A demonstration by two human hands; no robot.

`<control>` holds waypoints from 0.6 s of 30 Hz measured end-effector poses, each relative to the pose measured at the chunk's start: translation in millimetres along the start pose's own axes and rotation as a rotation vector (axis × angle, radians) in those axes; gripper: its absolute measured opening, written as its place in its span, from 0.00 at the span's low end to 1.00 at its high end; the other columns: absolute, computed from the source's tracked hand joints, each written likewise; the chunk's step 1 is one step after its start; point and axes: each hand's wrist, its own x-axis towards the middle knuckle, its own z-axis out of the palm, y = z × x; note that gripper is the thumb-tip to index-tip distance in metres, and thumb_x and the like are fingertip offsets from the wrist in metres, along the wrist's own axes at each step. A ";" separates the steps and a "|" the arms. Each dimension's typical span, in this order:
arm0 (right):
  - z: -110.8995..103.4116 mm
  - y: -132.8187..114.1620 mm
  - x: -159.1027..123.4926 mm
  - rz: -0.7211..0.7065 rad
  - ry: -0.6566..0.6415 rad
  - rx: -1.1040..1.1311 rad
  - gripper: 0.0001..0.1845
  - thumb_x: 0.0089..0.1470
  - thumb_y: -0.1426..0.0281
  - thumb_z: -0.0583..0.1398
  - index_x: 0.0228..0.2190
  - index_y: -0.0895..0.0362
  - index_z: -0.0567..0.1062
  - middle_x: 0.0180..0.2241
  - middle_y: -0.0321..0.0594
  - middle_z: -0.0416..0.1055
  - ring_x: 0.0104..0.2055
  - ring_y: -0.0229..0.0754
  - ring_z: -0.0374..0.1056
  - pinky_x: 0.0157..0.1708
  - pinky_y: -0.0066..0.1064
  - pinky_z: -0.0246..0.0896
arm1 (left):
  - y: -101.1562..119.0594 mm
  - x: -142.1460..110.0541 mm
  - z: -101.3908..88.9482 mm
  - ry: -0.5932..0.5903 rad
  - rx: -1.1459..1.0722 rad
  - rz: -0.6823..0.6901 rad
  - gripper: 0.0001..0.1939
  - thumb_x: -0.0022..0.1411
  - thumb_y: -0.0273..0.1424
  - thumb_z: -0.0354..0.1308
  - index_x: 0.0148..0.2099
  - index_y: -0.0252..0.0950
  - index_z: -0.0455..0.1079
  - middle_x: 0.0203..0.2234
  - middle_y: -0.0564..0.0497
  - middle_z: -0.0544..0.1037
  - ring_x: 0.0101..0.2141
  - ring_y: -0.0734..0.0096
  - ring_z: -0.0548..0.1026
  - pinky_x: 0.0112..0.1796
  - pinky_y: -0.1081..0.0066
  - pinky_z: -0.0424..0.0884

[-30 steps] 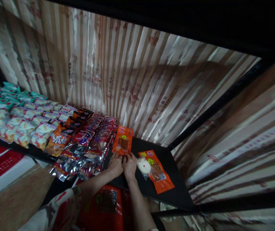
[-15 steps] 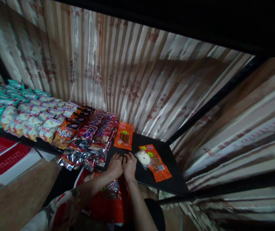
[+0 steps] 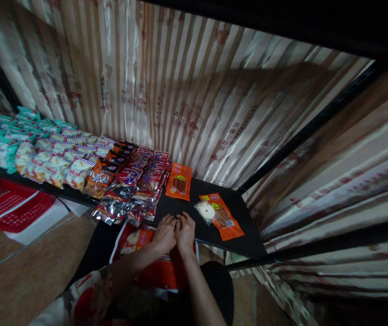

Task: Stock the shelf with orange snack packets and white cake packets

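Left hand [image 3: 164,233] and right hand [image 3: 185,232] are side by side at the shelf's [image 3: 244,216] front edge, fingers curled in close, can't tell if they're pinching anything. One orange pack [image 3: 179,184] lies near the back edge, another orange pack [image 3: 227,224] nearer the right end.

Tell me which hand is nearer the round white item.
Right. The right hand is just left of the white item; the left hand is farther left, beside the right hand.
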 end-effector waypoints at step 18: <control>-5.1 -8.1 -46.9 -0.029 -0.133 0.240 0.20 0.49 0.78 0.47 0.34 0.58 0.77 0.37 0.43 0.73 0.41 0.40 0.66 0.45 0.31 0.60 | -13.7 -45.8 16.6 0.064 -0.072 0.046 0.18 0.58 0.24 0.43 0.48 0.33 0.66 0.44 0.45 0.73 0.47 0.65 0.67 0.51 0.66 0.62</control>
